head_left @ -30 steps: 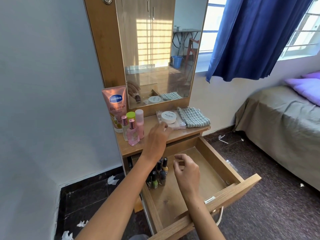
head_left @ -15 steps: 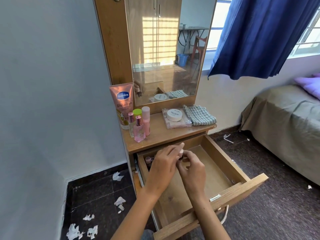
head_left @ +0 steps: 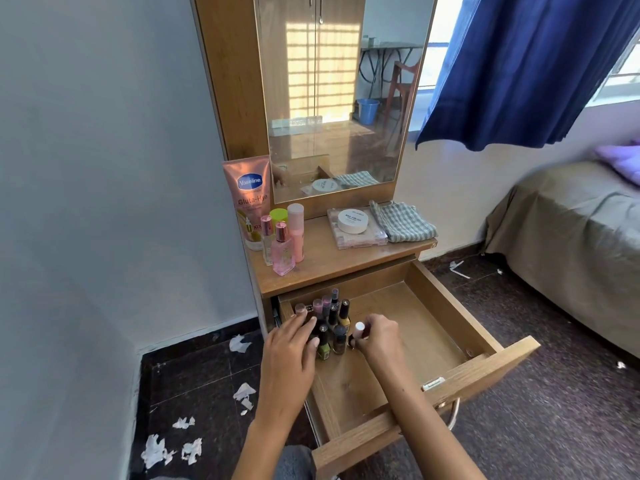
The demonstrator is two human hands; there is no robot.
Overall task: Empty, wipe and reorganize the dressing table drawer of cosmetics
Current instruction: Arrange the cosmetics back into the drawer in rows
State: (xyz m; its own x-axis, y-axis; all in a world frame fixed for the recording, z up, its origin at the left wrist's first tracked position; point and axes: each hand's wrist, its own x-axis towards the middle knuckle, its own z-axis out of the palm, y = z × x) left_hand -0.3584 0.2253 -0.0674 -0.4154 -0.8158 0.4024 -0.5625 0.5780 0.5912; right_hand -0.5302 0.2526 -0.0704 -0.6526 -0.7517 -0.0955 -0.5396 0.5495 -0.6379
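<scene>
I am setting a pale-capped bottle (head_left: 356, 336) down beside the nail polish cluster (head_left: 330, 323) at the drawer (head_left: 450, 320)'s back left corner. My right hand (head_left: 379, 337) is pinching its cap; my left hand (head_left: 291, 351) is resting straight-fingered against the cluster. Small, light, glassy, probably tippy: I am gripping low on the neck.

Both forearms are bare, no sleeves, no rings or watch showing on left hand (head_left: 289, 344) or right hand (head_left: 379, 336); grey trousers at six o'clock.
</scene>
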